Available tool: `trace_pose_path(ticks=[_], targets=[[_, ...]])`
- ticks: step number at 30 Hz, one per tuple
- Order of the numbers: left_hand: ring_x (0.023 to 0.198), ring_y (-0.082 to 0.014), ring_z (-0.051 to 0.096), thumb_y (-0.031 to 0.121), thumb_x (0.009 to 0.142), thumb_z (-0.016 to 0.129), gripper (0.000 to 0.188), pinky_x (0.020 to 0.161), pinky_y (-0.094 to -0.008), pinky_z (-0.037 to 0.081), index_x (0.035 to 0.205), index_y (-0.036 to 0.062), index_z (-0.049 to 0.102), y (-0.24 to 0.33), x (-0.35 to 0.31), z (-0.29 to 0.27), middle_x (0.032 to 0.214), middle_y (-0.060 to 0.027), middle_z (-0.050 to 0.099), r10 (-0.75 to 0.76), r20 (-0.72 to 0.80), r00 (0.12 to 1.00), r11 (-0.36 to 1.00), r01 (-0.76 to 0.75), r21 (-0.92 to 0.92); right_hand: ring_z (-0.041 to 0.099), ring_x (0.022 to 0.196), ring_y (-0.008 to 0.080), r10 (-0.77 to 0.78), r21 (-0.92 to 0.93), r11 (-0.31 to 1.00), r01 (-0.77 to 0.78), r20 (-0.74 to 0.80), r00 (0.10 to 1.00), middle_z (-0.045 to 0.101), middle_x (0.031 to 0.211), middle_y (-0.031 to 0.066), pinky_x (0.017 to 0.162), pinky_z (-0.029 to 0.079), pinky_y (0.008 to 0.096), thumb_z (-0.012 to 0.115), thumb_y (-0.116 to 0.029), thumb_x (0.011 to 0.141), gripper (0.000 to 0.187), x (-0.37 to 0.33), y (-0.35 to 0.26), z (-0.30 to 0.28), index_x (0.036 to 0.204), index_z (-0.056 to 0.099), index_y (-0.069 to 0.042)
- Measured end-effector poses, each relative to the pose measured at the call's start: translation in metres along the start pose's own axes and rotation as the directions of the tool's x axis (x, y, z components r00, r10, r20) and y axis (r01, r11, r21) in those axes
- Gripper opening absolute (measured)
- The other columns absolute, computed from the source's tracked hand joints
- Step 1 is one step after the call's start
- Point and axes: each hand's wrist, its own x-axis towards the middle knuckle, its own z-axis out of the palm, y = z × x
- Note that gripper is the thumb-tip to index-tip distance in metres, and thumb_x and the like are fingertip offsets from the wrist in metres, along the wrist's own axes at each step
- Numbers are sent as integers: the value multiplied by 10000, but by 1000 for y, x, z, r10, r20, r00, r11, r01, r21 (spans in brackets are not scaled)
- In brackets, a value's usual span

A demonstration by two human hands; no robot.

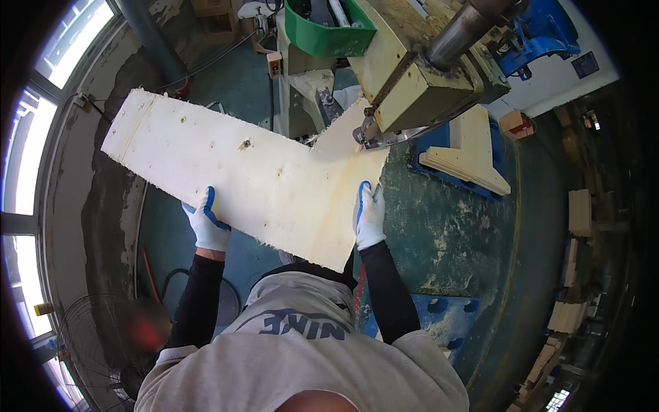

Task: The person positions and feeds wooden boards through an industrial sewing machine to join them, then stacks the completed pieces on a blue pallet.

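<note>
A large pale plywood board (pixel 261 172) with rough, splintery edges and a few knots is held out in front of me, its long arm reaching to the left. My left hand (pixel 209 223), in a white glove with blue palm coating, grips the near edge with the thumb on top. In a matching glove, my right hand (pixel 371 218) clasps the board's right edge, thumb also on the upper face. The board's far right part lies under the head of a yellowish machine (pixel 429 82), by a metal guide fitting (pixel 369 132). Fingers beneath the board are hidden.
Cut plywood pieces (pixel 473 154) are stacked on a blue pallet (pixel 427 143) at the right. A green bin (pixel 326 40) with tools sits on the machine. Another blue pallet (pixel 446 309) lies near my right elbow. A wire-cage fan (pixel 89 336) stands lower left.
</note>
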Motion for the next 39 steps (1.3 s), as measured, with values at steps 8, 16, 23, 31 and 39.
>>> trace_pose_path(ticks=[8, 16, 23, 31, 39], targets=[[1210, -278, 576, 7, 950, 609, 655, 999, -431, 526, 1510, 171, 311, -6, 13, -10, 1399, -101, 514, -81, 73, 994, 993, 87, -84, 571, 1105, 153, 38, -35, 999, -38, -7, 999, 606, 1228, 72, 1005, 437, 298, 559, -159, 1016, 363, -7, -1, -1, 1319, 524, 39], [1249, -255, 545, 28, 942, 647, 656, 1019, -409, 497, 1507, 121, 325, -29, -21, 10, 1437, -104, 493, 7, -86, 996, 996, -15, -85, 559, 933, 117, -43, -17, 999, 43, -12, 999, 618, 1060, 58, 847, 467, 281, 562, -253, 1028, 297, -19, -7, 6, 1170, 563, 9], [1060, -232, 650, 87, 942, 678, 447, 927, -365, 550, 1350, -1, 518, 52, 45, -79, 1231, -120, 638, -45, 91, 995, 987, 30, 159, 552, 1182, 163, 184, 233, 947, -220, 165, 969, 563, 1270, 103, 1021, 448, 313, 579, -272, 1018, 454, -105, 10, 53, 1360, 469, 7], [1117, -227, 626, 132, 966, 650, 494, 963, -360, 526, 1407, -6, 478, 113, 56, -142, 1289, -123, 613, -44, 98, 994, 953, 12, 302, 626, 892, 99, 176, 164, 966, -200, 155, 972, 592, 985, 13, 780, 540, 256, 570, -280, 1019, 224, -32, -1, 56, 1064, 542, -62], [1132, -218, 616, 112, 958, 649, 505, 986, -347, 506, 1414, -11, 471, 100, 65, -147, 1310, -120, 602, -11, 114, 993, 948, -26, 317, 574, 907, 87, 162, -4, 986, -167, 250, 954, 592, 1016, 17, 825, 484, 267, 533, -219, 1033, 211, -27, -1, 49, 1104, 549, -21]])
